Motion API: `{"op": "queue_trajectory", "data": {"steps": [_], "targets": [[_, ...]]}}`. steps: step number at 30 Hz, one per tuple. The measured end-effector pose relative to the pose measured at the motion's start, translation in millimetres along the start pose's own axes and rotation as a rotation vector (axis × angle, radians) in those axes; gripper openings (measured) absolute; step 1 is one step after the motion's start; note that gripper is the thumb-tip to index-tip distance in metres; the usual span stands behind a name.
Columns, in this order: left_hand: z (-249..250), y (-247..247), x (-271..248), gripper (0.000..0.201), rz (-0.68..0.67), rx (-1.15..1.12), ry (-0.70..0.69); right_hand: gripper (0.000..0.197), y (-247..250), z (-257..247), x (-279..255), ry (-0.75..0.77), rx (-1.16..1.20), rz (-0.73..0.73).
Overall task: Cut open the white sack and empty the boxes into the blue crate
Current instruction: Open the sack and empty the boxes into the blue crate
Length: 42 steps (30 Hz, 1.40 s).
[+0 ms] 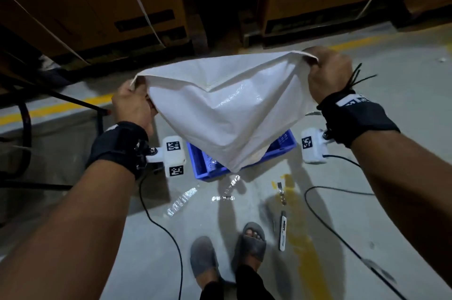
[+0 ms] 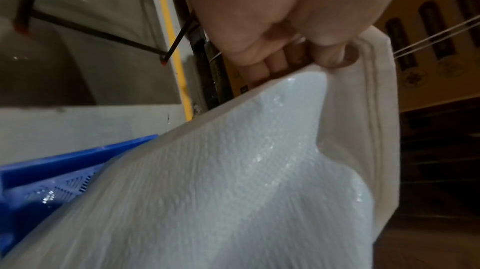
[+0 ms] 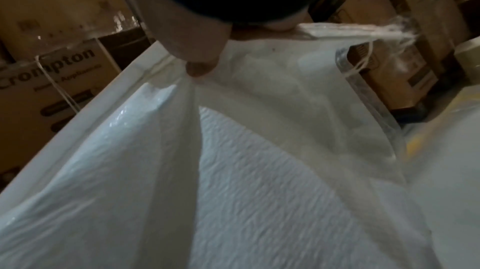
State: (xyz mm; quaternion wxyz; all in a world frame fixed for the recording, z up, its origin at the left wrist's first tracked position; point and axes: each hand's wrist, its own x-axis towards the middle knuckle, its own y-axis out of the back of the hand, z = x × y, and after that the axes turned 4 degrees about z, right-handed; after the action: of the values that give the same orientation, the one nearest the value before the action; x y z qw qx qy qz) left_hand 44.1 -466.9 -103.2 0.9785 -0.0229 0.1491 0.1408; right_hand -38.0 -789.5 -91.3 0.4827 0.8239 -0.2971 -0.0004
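Note:
The white woven sack point(image 1: 227, 108) hangs upside down between my hands, its low end dipping into the blue crate point(image 1: 203, 165) on the floor. My left hand point(image 1: 133, 101) grips the sack's left top corner, fingers curled round the seam point(image 2: 306, 58). My right hand point(image 1: 325, 72) grips the right top corner, thumb pressed on the fabric point(image 3: 200, 68). The sack point(image 2: 233, 181) looks limp and flat point(image 3: 259, 181). The crate point(image 2: 52, 170) shows a perforated blue wall beside the sack. No boxes are visible; the sack hides most of the crate's inside.
A white utility knife point(image 1: 283, 233) lies on the grey floor right of my sandalled feet point(image 1: 227, 248). Clear tape scraps point(image 1: 181, 201) lie in front of the crate. Large cardboard cartons point(image 1: 97, 5) stand behind, with a black metal frame point(image 1: 61, 101) at left. Cables trail over the floor.

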Motion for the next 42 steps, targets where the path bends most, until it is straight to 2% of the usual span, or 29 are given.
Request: {"op": "queue_trajectory", "data": {"steps": [2, 5, 7, 8, 11, 14, 19, 23, 27, 29, 32, 34, 36, 39, 42], "targets": [[8.6, -4.9, -5.8, 0.016, -0.016, -0.08, -0.021, 0.037, 7.8, -6.5, 3.5, -0.001, 0.041, 0.122], [33.1, -11.8, -7.8, 0.024, -0.064, -0.231, -0.093, 0.037, 26.0, -13.5, 8.1, -0.098, 0.046, 0.228], [40.5, -13.2, -3.8, 0.025, -0.05, -0.243, -0.114, 0.038, 33.5, -16.2, 7.7, -0.13, 0.083, 0.28], [40.5, -11.7, -2.5, 0.023, -0.021, -0.17, -0.126, 0.038, 31.7, -15.1, 7.0, -0.125, 0.078, 0.254], [34.3, -5.3, -4.1, 0.021, 0.019, 0.066, -0.102, 0.035, 22.7, -8.2, 1.9, -0.09, 0.001, 0.005], [27.5, 0.3, -10.6, 0.021, -0.023, 0.049, 0.003, 0.036, 20.5, -2.9, -9.9, -0.092, 0.002, -0.002], [24.3, 0.3, -25.6, 0.023, -0.064, -0.028, 0.025, 0.032, 25.7, -6.4, -19.1, -0.15, -0.002, -0.05], [50.1, -2.4, -40.3, 0.021, -0.135, -0.112, 0.013, 0.032, 48.7, -16.7, -5.9, -0.159, 0.009, 0.026], [90.1, -5.6, -43.6, 0.022, -0.097, -0.215, -0.022, 0.028, 79.6, -28.6, 12.8, -0.165, 0.002, 0.141], [100.0, -5.3, -39.7, 0.018, -0.049, -0.129, -0.072, 0.03, 86.1, -34.7, 15.0, -0.16, 0.011, 0.201], [103.0, 2.1, -31.1, 0.028, 0.095, 0.069, -0.142, 0.032, 90.0, -43.0, 14.9, -0.139, -0.044, 0.022], [103.9, 3.1, -21.6, 0.028, 0.127, 0.041, -0.149, 0.031, 93.8, -46.7, 19.5, -0.139, -0.035, 0.074], [105.8, 2.4, -20.9, 0.021, 0.112, -0.007, -0.12, 0.032, 92.6, -48.5, 18.8, -0.115, 0.001, 0.141], [103.4, -0.6, -28.5, 0.019, 0.078, -0.057, -0.065, 0.032, 83.3, -45.7, 16.4, -0.149, 0.006, 0.054], [99.5, -0.2, -28.9, 0.021, 0.003, -0.106, -0.072, 0.03, 82.7, -38.9, 17.6, -0.153, 0.042, 0.143]]}}
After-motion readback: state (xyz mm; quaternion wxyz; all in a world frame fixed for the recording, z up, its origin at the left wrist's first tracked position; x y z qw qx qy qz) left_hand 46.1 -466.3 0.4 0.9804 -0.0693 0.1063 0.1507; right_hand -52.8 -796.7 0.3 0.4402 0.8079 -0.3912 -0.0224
